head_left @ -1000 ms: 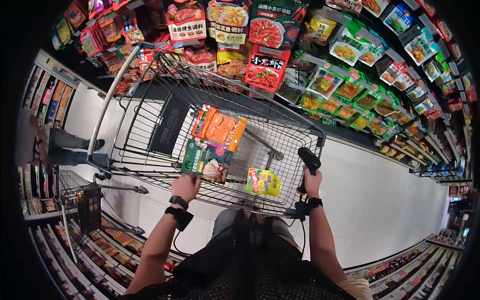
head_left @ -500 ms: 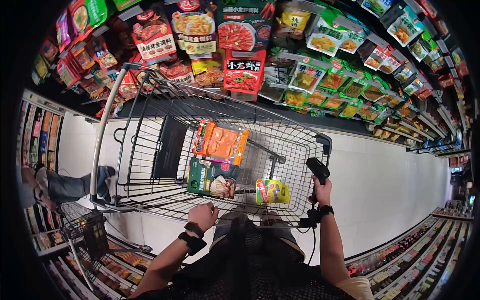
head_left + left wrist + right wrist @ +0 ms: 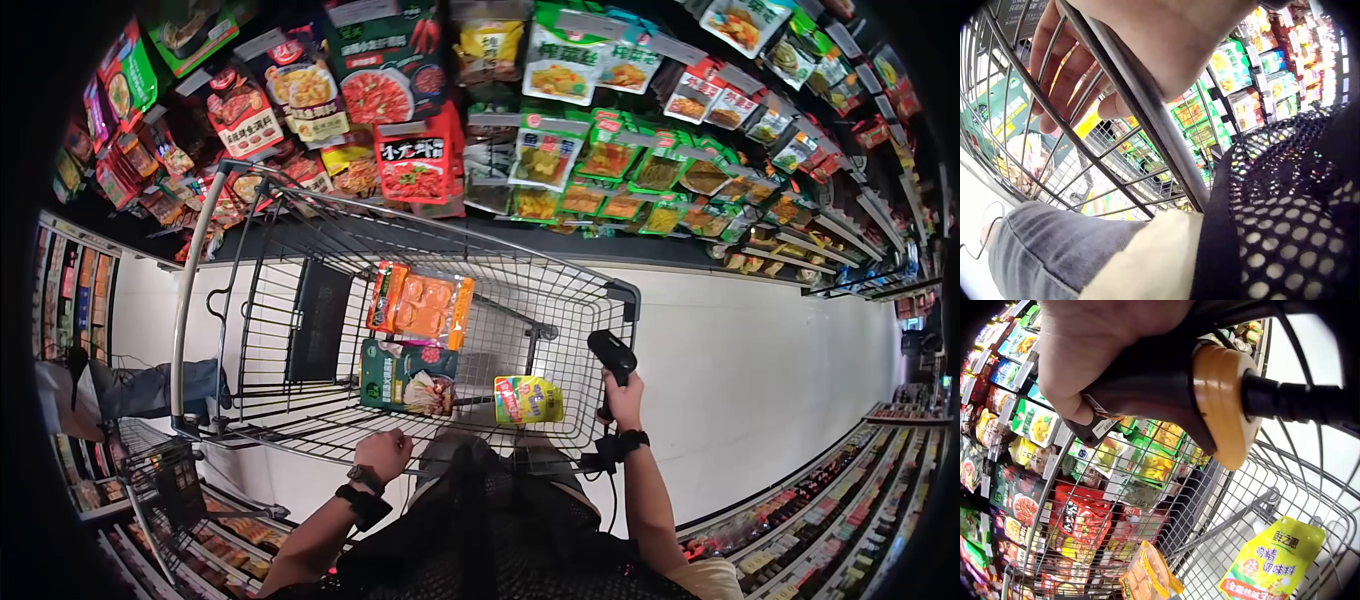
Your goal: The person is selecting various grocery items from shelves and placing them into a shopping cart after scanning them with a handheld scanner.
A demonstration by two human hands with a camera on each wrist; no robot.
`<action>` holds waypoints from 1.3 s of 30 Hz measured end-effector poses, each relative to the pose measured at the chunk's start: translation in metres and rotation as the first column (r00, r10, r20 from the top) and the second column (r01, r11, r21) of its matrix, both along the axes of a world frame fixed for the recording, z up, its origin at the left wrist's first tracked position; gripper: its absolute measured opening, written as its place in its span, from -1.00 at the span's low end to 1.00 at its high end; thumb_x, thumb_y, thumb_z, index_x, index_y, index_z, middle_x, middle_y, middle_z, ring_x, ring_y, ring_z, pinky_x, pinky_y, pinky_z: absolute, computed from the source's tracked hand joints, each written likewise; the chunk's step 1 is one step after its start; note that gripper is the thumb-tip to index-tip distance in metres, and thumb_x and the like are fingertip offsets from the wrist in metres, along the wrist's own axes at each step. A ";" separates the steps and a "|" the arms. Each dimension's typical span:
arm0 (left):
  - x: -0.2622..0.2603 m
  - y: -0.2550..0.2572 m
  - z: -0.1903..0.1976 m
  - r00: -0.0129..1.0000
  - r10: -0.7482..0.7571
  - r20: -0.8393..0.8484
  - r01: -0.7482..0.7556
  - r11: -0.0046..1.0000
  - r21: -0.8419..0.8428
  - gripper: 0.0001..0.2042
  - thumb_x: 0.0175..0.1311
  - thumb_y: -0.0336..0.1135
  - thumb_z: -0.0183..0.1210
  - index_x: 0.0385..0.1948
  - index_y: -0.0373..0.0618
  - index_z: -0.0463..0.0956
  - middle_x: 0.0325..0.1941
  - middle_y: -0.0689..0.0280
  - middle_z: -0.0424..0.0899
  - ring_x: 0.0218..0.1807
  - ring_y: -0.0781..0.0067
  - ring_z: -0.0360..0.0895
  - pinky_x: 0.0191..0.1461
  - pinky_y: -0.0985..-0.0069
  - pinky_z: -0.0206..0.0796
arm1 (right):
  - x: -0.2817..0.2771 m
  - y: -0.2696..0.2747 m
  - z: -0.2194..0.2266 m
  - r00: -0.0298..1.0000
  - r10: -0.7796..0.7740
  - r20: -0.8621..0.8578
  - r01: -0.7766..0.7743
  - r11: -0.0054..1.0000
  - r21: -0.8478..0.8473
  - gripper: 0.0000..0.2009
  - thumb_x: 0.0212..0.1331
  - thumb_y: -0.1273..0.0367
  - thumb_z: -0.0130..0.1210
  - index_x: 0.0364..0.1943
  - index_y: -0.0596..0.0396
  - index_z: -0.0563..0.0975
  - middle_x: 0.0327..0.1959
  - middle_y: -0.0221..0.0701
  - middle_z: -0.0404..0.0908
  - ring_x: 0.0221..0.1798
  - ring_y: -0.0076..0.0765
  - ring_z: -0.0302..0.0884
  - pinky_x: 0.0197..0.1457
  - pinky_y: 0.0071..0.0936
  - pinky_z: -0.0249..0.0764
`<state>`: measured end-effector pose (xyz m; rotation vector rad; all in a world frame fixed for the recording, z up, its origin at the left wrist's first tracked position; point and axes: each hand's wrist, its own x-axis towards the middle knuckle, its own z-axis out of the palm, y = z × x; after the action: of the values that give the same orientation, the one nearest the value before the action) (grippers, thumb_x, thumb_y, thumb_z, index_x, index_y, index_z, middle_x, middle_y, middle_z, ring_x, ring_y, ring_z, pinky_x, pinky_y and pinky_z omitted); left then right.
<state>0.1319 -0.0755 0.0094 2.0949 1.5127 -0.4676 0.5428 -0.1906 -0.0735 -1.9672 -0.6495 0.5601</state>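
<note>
My left hand rests over the near rim of a wire shopping cart. Its fingers hang relaxed down the inside of the wires in the left wrist view. My right hand grips a black pistol-shaped handheld scanner at the cart's right end; an orange ring shows at the handle's end. Inside the basket lie a green packet, an orange-edged pack of round pieces and, nearer my right hand, a yellow seasoning pouch.
Shelves of hanging food packets run along the cart's far side. Pale floor stretches right. Behind the cart's handle at left stand a person in jeans and a second cart. Low shelves line the near side.
The shelf packets have shifted left past the cart, which has travelled right along the aisle with me. My left hand has slid back from beside the green packet. The right hand keeps its grip.
</note>
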 end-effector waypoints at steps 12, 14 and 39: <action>0.054 -0.011 -0.003 0.996 -0.014 -0.091 0.006 0.996 -0.086 -0.67 0.15 0.01 0.00 -0.46 -0.02 0.59 -0.49 0.14 0.64 -0.36 0.04 0.59 -0.26 0.18 0.41 | 0.053 -0.017 0.010 1.000 0.013 0.017 -0.013 1.000 -0.007 -0.75 -0.05 0.34 0.23 -0.32 0.22 0.56 -0.40 -0.21 0.59 -0.37 -0.24 0.56 -0.26 -0.37 0.44; 0.056 -0.016 -0.006 0.999 0.000 -0.042 -0.004 0.997 -0.083 -0.68 0.15 0.01 0.00 -0.46 -0.01 0.59 -0.49 0.14 0.64 -0.36 0.03 0.58 -0.26 0.19 0.41 | 0.060 -0.017 0.007 1.000 0.016 0.008 -0.016 1.000 -0.008 -0.74 -0.06 0.34 0.23 -0.31 0.22 0.56 -0.39 -0.20 0.60 -0.36 -0.23 0.56 -0.24 -0.37 0.44; 0.153 -0.051 -0.020 0.855 -0.442 0.270 0.517 0.767 -0.380 -0.37 0.14 0.36 -0.12 -0.10 -0.05 0.45 -0.31 0.12 0.63 -0.23 0.10 0.58 -0.21 0.24 0.40 | 0.170 -0.055 0.016 0.996 0.006 0.088 -0.006 1.000 -0.009 -0.72 -0.09 0.33 0.25 -0.33 0.26 0.56 -0.50 -0.28 0.60 -0.47 -0.43 0.48 -0.33 -0.44 0.42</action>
<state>0.2849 -0.1266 -0.0106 2.0650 0.6642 -0.7248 0.7126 -0.2457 -0.0571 -2.0073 -0.7088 0.4830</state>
